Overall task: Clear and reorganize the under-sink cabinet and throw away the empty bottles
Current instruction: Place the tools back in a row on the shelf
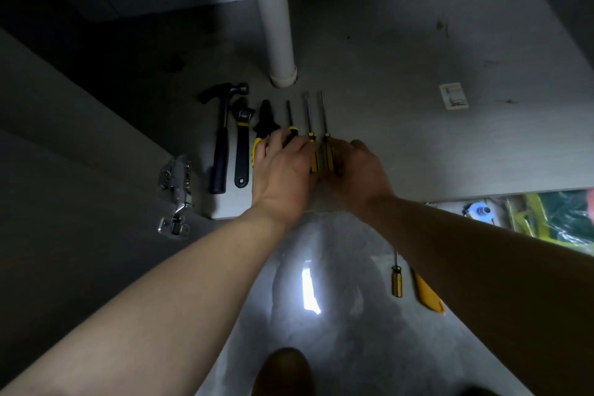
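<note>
Well, both hands are down on the cabinet floor, working at the right-hand end of a row of tools. From the left the row runs hammer, wrench, pliers, short screwdriver, then two long screwdrivers. All lie parallel, handles toward the person and tips toward the back wall.

The left hand lies flat over the pliers' handles and the short screwdriver, fingers fairly straight and reaching to the yellow handles of the long pair. The right hand comes in from the other side, fingers curled against the outermost handle. Whether that grip actually pinches the handle or only nudges it, I cannot tell from here. The two long handles sit between the hands, touching or nearly so.

To my eye the step is squaring up these handles so the row lines up. Any push should go across the long axis, and the right hand is the nearer one for the outer screwdriver.

For room, the drain pipe stands just behind the tips, so sliding backward is limited. The cabinet's front edge is just behind the wrists. Rightward the cabinet floor is open as far as a small sticker. Out on the room floor, under the right forearm, another screwdriver and a yellow knife lie, probably next for the row.
</note>
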Demonstrator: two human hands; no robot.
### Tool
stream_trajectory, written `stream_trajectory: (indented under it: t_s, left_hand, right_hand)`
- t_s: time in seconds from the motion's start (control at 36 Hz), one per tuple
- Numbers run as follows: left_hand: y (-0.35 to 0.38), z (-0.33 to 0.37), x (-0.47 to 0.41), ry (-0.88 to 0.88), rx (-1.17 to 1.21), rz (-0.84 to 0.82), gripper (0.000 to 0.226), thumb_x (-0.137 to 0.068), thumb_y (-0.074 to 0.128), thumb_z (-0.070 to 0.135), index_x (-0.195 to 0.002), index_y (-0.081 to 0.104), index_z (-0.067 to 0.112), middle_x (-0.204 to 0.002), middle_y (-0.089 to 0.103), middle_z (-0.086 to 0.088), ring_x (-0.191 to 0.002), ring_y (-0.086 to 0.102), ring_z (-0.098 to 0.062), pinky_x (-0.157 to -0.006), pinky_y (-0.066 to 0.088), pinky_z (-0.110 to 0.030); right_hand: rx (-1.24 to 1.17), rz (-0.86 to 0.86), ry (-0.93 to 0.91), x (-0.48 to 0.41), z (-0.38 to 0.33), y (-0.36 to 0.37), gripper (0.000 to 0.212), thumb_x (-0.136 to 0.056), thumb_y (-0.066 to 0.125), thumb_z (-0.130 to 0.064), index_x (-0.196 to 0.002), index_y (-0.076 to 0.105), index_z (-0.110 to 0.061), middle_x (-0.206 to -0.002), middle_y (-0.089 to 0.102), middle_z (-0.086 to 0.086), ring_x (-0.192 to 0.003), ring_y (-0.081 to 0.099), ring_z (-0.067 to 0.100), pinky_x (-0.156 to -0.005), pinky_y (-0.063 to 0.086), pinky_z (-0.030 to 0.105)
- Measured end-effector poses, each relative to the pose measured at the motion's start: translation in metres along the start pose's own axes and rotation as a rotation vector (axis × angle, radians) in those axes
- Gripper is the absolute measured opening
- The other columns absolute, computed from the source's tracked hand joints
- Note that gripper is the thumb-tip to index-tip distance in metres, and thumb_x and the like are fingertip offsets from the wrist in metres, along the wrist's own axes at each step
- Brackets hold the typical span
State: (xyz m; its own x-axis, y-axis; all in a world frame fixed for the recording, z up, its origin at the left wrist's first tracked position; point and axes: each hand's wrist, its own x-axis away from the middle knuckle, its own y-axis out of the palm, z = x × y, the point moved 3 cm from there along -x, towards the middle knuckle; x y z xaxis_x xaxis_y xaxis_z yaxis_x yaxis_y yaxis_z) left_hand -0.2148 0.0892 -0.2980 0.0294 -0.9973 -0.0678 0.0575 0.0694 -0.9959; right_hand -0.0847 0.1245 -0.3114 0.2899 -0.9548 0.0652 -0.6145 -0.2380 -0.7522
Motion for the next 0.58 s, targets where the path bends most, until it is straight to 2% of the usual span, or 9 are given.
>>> stream_trajectory:
  t_s: [0.08,0.19,0.39,0.44,0.53,0.58]
  left_hand:
    - [0.0,-0.001,0.001,0.0,0.004,-0.005,0.055,-0.083,0.069,0.043,-0.137,0.058,0.034,-0.136,0.061,0.013,-0.134,0.042,-0.025,-0.103,0.033,-0.04]
    - [0.001,-0.002,0.002,0.007,0.009,0.012,0.056,-0.081,0.071,0.04,-0.135,0.06,0.032,-0.133,0.063,0.011,-0.132,0.044,-0.027,-0.102,0.031,-0.04]
    - [0.001,-0.003,0.0,0.012,0.032,0.012,0.058,-0.083,0.072,0.043,-0.139,0.058,0.033,-0.136,0.061,0.01,-0.133,0.043,-0.027,-0.103,0.033,-0.041]
    - [0.001,-0.002,0.002,0.014,0.039,0.005,0.057,-0.086,0.069,0.045,-0.141,0.055,0.032,-0.138,0.059,0.009,-0.136,0.041,-0.027,-0.106,0.033,-0.042]
    - [-0.002,0.003,0.011,0.013,0.059,0.028,0.053,-0.09,0.064,0.045,-0.14,0.055,0.028,-0.141,0.054,0.005,-0.139,0.037,-0.026,-0.11,0.032,-0.042]
    - [-0.009,0.013,0.023,0.023,0.107,0.086,0.045,-0.092,0.064,0.041,-0.133,0.059,0.023,-0.136,0.054,-0.001,-0.131,0.042,-0.028,-0.105,0.037,-0.043]
  right_hand:
    - [-0.001,-0.002,0.005,-0.003,-0.001,0.002,0.04,-0.086,0.059,-0.015,-0.125,0.063,-0.018,-0.095,0.047,0.003,-0.09,0.06,0.033,-0.071,0.039,0.025]
    - [0.029,-0.035,-0.011,-0.005,-0.002,0.004,0.04,-0.088,0.057,-0.015,-0.128,0.061,-0.017,-0.105,0.055,0.012,-0.095,0.061,0.034,-0.077,0.045,0.031]
    - [-0.018,-0.06,-0.017,-0.003,-0.002,0.001,0.047,-0.087,0.059,-0.015,-0.134,0.058,-0.017,-0.111,0.054,0.014,-0.098,0.06,0.034,-0.085,0.047,0.032]
    - [-0.042,-0.051,-0.028,0.001,-0.001,-0.004,0.05,-0.085,0.061,-0.013,-0.135,0.057,-0.015,-0.112,0.055,0.016,-0.099,0.06,0.035,-0.087,0.049,0.036]
    - [-0.012,-0.042,-0.105,0.013,0.004,-0.019,0.043,-0.084,0.058,-0.012,-0.127,0.057,-0.011,-0.107,0.057,0.014,-0.091,0.06,0.035,-0.081,0.052,0.043]
    - [0.073,-0.113,-0.209,0.024,0.009,-0.035,0.038,-0.083,0.05,-0.027,-0.119,0.058,-0.014,-0.104,0.06,0.01,-0.088,0.062,0.032,-0.075,0.053,0.042]
